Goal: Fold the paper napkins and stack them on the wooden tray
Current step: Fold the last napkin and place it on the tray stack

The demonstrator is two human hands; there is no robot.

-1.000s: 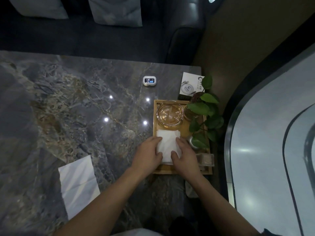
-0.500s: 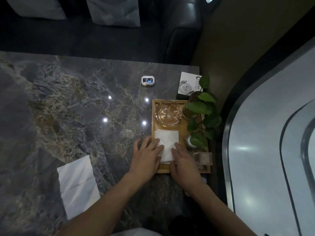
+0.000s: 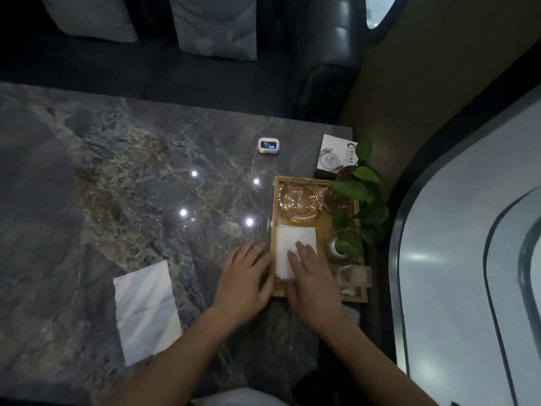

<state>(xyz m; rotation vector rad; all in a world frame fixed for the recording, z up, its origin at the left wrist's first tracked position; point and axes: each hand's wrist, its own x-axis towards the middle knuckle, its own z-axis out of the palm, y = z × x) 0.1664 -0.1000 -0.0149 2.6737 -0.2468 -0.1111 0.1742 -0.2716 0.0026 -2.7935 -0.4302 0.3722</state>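
Two flat hands, right hand pressing folded napkin, left hand just beside

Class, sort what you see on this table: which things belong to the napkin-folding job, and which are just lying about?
Part of the job:
folded napkin
unfolded napkin
wooden tray
left hand
right hand

Lying about:
glass ashtray
potted plant
white gadget
printed card
clear box

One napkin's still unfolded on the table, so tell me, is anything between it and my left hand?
Nothing visible. Only bare marble table lies between the left hand and the unfolded napkin. The right hand rests on the folded napkin.
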